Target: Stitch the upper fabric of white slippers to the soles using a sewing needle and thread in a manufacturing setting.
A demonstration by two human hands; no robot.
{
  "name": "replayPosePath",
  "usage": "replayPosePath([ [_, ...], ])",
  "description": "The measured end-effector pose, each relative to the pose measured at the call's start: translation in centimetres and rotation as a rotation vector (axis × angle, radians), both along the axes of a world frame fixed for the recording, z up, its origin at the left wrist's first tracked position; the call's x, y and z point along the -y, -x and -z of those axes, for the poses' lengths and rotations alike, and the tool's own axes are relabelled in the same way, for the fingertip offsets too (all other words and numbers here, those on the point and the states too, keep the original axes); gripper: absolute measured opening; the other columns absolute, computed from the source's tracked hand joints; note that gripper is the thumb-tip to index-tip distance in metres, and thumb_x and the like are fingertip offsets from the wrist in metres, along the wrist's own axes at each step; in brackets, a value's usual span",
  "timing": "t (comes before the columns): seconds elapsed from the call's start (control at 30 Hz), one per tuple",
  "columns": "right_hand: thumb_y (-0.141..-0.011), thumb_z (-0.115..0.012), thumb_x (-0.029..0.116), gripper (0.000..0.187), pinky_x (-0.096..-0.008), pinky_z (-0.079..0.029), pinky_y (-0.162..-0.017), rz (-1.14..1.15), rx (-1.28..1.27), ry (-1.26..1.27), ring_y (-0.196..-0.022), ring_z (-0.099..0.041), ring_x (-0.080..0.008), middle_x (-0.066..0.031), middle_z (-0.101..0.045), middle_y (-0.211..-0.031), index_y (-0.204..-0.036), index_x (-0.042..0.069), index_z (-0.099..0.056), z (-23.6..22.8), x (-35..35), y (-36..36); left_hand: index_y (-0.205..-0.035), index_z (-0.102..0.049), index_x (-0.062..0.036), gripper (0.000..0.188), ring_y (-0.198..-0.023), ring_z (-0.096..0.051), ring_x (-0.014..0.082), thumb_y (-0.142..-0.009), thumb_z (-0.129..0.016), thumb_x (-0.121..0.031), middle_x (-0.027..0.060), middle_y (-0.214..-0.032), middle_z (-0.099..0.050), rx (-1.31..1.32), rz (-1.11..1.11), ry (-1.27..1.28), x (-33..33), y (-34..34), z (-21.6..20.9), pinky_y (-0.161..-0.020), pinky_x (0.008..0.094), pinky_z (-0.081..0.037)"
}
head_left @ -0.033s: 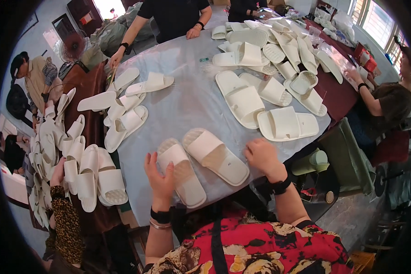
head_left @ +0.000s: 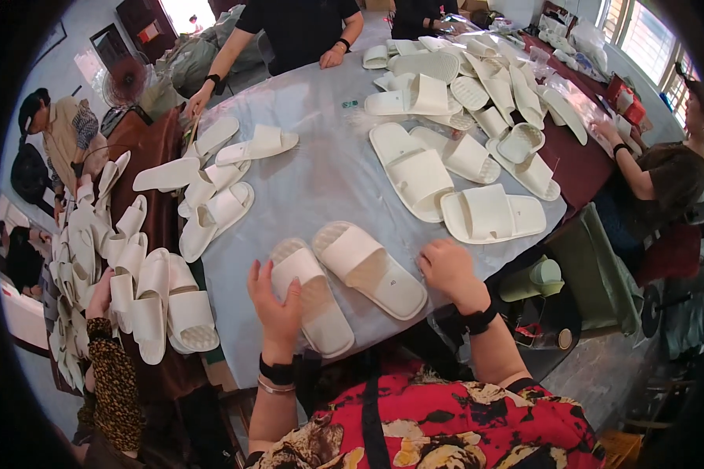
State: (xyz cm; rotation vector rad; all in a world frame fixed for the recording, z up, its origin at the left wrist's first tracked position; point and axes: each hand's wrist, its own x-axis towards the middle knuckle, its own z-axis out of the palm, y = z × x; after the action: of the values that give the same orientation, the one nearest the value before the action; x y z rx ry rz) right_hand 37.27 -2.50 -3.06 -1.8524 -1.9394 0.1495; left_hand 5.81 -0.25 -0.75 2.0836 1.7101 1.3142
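Note:
A pair of cream-white slippers lies side by side on the covered table in front of me, their broad straps toward the far side. My left hand point(head_left: 280, 309) is open, thumb and fingers apart, at the outer edge of the left slipper point(head_left: 321, 313); nothing is held in it. Just off the right side of the right slipper point(head_left: 395, 285), my right hand point(head_left: 450, 270) is closed with fingers curled under, and no object shows in it. To its upper right rests another slipper point(head_left: 504, 215).
A pile of slippers point(head_left: 446, 94) covers the table's far right. More slippers lie at left point(head_left: 223, 207) and on a brown side table point(head_left: 160, 211). A co-worker's hand point(head_left: 102, 293) touches those slippers. Other people surround the tables. A green chair point(head_left: 590, 270) stands at right.

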Motion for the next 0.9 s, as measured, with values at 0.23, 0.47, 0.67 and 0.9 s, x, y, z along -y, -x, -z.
replayPosePath([
  [0.23,-0.079,-0.059,0.017,0.014,-0.0455,-0.048,-0.07,-0.042,-0.089,-0.075,-0.08,-0.059,-0.0346,-0.0143,-0.062,-0.079,-0.077,0.004,-0.062,-1.2,-0.3,0.7,-0.114,-0.056,0.0013,0.04,-0.103,-0.055,0.0354,-0.076,-0.062,-0.003,0.0186,-0.111,-0.059,-0.151,0.719,0.053,0.1,-9.2,-5.7,-0.091,0.0413,-0.044],
  [0.47,-0.079,-0.059,0.013,0.01,-0.0461,-0.047,-0.066,-0.094,-0.122,-0.124,-0.077,-0.058,-0.0358,-0.0156,-0.061,-0.077,-0.081,0.003,-0.06,-2.4,0.0,0.5,-0.122,-0.051,-0.0005,0.044,-0.101,-0.057,0.0363,-0.079,-0.057,-0.004,0.0185,-0.111,-0.06,-0.213,0.854,0.161,-3.1,-15.8,-1.0,-0.084,0.0408,-0.048],
  [0.67,-0.08,-0.061,0.013,0.011,-0.0462,-0.045,-0.067,-0.145,-0.12,-0.139,-0.077,-0.058,-0.0368,-0.0168,-0.061,-0.077,-0.08,0.002,-0.06,-1.0,0.2,-0.1,-0.075,-0.055,-0.0036,0.002,-0.076,-0.06,0.0335,-0.073,-0.056,-0.005,0.0131,-0.078,-0.056,-0.377,0.742,0.049,-4.3,-15.9,1.7,-0.066,0.0417,-0.05],
  [0.9,-0.075,-0.065,0.015,0.025,-0.0438,-0.046,-0.072,-0.214,-0.097,-0.086,-0.079,-0.057,-0.0345,-0.0141,-0.062,-0.081,-0.095,0.001,-0.061,-0.8,-0.7,-0.6,-0.08,-0.058,-0.0024,0.011,-0.077,-0.06,0.0347,-0.085,-0.057,-0.013,0.0152,-0.08,-0.059,-0.049,0.715,0.175,-3.7,-15.2,0.0,-0.065,0.0408,-0.049],
])
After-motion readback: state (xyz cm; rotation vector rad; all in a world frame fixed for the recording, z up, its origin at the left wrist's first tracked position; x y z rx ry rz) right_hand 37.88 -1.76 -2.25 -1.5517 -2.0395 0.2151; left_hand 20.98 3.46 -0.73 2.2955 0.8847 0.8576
